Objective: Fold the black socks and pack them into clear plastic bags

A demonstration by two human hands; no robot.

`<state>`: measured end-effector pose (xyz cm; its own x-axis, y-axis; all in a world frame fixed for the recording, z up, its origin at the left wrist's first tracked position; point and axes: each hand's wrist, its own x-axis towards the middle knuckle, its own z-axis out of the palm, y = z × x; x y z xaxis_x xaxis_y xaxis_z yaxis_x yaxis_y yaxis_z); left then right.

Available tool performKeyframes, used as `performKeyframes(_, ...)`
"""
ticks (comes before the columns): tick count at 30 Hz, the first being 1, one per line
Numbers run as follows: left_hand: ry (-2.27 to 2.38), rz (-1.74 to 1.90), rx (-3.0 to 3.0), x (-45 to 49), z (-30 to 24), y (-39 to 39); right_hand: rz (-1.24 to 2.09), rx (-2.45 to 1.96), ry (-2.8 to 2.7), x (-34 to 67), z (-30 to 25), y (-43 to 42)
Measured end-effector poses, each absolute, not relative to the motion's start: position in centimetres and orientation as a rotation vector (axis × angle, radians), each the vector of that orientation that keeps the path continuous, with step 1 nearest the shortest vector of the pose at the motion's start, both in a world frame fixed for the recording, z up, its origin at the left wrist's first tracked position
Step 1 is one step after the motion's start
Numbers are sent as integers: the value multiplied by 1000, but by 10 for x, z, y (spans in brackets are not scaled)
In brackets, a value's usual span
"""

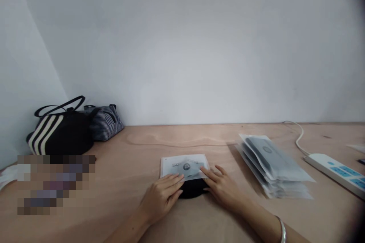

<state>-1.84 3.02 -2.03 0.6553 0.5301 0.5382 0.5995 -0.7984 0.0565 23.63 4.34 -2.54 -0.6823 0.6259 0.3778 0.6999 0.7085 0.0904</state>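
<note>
A transparent plastic packet lies flat on the plywood table, with a white printed card and a grey item with a round logo inside. My left hand rests on its lower left corner, fingers flat on the plastic. My right hand presses its lower right corner, with a metal bangle on that wrist. A round black object sits partly under the packet, between my hands. Its full shape is hidden.
A stack of similar packets lies to the right. Beyond it are a white power strip and its cable. A black-and-white striped bag and a striped pouch stand at the back left, near a pixelated patch.
</note>
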Motion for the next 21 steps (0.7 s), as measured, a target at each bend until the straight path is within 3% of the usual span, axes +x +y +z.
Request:
performKeyframes(11, -936, -922, -2867, -19, -18, 23, -260, -901, -2582, 242, -11, 41)
performKeyframes(17, -1151, -1184, -2890, -13, -18, 20, -291, -798, -2320, 239, -22, 49)
performKeyframes(21, -1150, -1094, -2873, -25, -12, 15, -179, -890, -2296, 240, -12, 41)
